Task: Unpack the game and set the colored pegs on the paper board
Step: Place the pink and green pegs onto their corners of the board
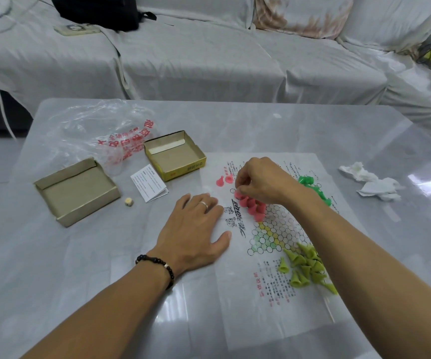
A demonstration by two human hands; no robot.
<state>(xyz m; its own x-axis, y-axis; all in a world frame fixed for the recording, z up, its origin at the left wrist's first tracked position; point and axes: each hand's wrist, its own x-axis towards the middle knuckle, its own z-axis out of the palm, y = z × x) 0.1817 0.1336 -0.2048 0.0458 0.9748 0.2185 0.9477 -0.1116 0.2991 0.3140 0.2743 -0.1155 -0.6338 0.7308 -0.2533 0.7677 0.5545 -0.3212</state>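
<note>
- Head view: the board (268, 255) is spread flat on the table (79, 281), and both box halves (76, 191) (174, 155) lie opened and emptied to the left, so unpacking is judged done
- The step in hand is judged to be the setting of the pink pegs (250, 206), which are clustered at the board's left corner under the right hand (259, 181); two more pink ones (224, 180) lie just beyond
- The right hand's fingers are curled and bunched at the pink cluster; a peg seems to be pinched, but the fingertips are hidden, so it cannot be told for sure
- The left hand (195, 229) is laid flat, fingers straight, on the board's left edge, holding nothing; the paper is judged to be pinned by it
- The green pegs (312, 189) sit at the far side, partly hidden by the right forearm, and the yellow-green pegs (307, 265) lie in a loose heap at the near side
- The next move is judged to call for each pink peg to be stood upright on its own circle, with the paper kept from sliding
- A die (128, 202), a leaflet (149, 186), a bag (100, 133) and a tissue (372, 183) lie on the table
</note>
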